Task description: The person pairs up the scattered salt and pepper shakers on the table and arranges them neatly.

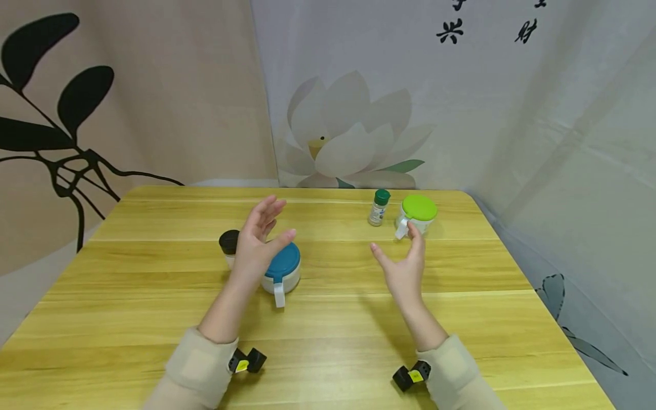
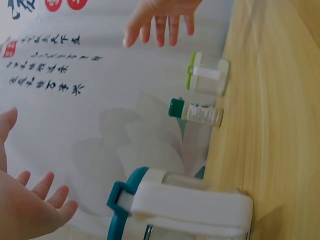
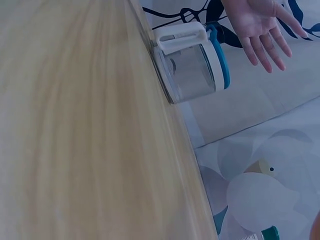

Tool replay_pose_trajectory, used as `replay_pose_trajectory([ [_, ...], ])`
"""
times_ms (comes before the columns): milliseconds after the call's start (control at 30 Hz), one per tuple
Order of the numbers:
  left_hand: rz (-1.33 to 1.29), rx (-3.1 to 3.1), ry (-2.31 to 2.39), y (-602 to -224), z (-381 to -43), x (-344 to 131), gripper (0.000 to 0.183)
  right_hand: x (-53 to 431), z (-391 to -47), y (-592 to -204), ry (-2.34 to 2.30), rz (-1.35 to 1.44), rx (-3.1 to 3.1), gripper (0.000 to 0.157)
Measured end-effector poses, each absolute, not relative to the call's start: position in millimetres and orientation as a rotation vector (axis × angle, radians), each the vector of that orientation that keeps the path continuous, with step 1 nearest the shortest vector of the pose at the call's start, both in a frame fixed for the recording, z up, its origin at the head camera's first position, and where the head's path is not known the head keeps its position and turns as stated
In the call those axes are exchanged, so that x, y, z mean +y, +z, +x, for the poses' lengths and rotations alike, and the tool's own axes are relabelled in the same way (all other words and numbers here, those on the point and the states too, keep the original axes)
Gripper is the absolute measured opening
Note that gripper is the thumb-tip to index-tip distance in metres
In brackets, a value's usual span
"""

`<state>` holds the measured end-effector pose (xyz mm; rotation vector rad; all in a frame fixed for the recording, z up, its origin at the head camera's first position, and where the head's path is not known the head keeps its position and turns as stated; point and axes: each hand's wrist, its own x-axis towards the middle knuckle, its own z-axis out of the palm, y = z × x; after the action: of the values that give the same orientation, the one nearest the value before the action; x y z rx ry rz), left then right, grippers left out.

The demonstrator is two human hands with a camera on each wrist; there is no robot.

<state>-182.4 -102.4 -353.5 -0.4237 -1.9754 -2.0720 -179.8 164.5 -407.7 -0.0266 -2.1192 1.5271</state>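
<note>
My left hand [image 1: 256, 242] is raised beside a clear jar with a blue lid and white handle [image 1: 283, 266], its fingers loosely spread and holding nothing. Behind that wrist, a black-lidded container [image 1: 229, 242] is partly hidden. On the right, my other hand [image 1: 405, 270] hovers over the table, thumb and fingers apart, with nothing in it. Its fingertips overlap a jar with a lime-green lid [image 1: 419, 209] in the head view. In the left wrist view the blue-lidded jar [image 2: 190, 205] stands close to the left hand [image 2: 35, 200], while the right hand [image 2: 167, 12] appears high up.
A small shaker bottle with a dark green cap [image 1: 378, 209] stands left of the lime-lidded jar, near the back edge of the wooden table [image 1: 328, 353]. Fabric backdrops [image 1: 348, 45] with a printed flower and leaves hang behind. Each sleeve cuff carries a small black camera.
</note>
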Motion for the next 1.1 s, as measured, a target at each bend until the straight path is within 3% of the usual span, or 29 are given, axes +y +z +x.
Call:
replay_pose_trajectory([
  [1100, -0.455, -2.075, -2.120, -354, -178, -51, 0.072, 198, -195, -411, 1.441, -0.173, -2.097, 0.089],
])
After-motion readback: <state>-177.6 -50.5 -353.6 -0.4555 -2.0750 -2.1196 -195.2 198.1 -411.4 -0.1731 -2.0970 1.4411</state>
